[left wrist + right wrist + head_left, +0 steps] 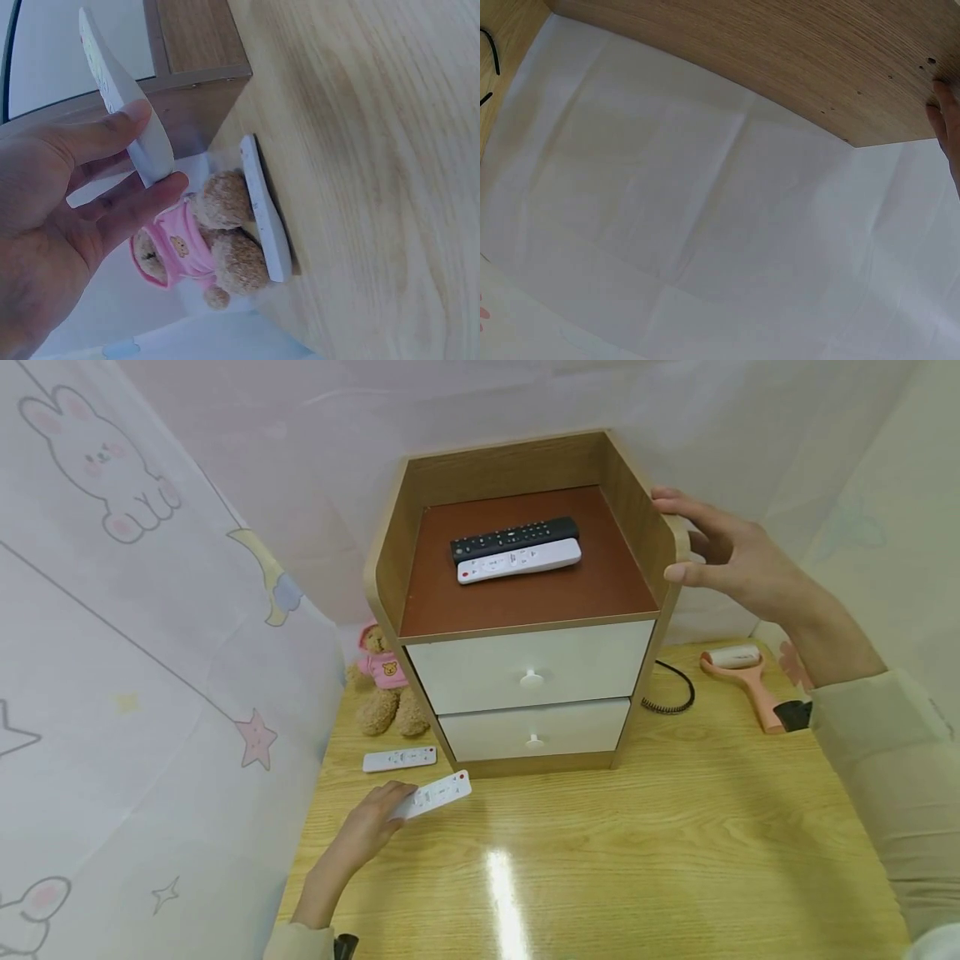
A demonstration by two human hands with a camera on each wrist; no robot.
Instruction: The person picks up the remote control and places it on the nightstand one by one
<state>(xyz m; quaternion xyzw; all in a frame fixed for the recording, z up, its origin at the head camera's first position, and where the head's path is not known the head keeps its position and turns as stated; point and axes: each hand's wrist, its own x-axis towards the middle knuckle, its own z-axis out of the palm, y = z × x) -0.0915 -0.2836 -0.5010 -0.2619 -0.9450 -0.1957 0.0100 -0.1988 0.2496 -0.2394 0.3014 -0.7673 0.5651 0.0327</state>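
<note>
My left hand [371, 822] holds a white remote control [435, 795] by one end, thumb on one side and fingers on the other, above the wooden floor. Another white remote [400, 759] lies flat beside the small cabinet [532, 668], near a teddy bear [390, 672] in a pink hoodie. On the cabinet's brown top, a black remote [513, 537] and a white remote [519, 562] lie side by side. My right hand [738, 556] grips the cabinet's right side panel, thumb at its front edge; in the right wrist view, fingertips [946, 101] touch the outer face.
Two white drawers with round knobs front the cabinet, both closed. To its right are a black coiled cord [671, 703] and an orange-handled lint roller [750, 681]. A wall sheet with bunny and star prints [187, 610] borders the left.
</note>
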